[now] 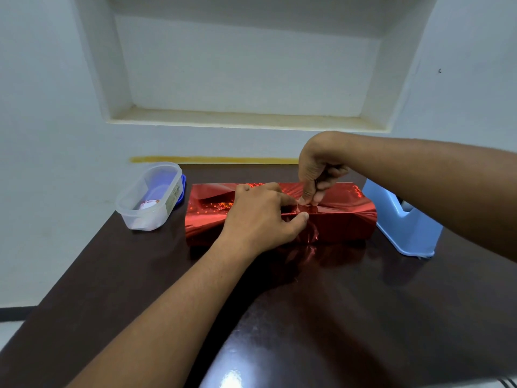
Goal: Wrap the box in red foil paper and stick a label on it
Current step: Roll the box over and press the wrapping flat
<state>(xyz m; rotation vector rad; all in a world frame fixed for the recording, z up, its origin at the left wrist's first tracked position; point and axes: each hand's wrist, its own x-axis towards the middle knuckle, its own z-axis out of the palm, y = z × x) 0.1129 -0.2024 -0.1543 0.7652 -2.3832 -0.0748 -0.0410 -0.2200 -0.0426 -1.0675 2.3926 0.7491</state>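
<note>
Lying across mid-frame: foil-wrapped box (279, 214), long axis running left to right on the dark table (335, 317), red foil covering every face in view.
Seam: where the foil edges meet on top, just right of the box's centre, directly under both sets of fingertips.
Left hand (260, 219): resting on the box top from the lower left, thumb and forefinger pinching the gathered foil at the seam.
Right hand (316, 177): coming down from the upper right, fingers curled, pinching what looks like a small tape piece onto the seam.
Tape dispenser (402, 219): blue, right of the box, nearer the right hand.
Plastic container (151, 196): left of the box; a printed slip inside is possibly the label.
Judgement: taping comes next; label not yet on.
</note>
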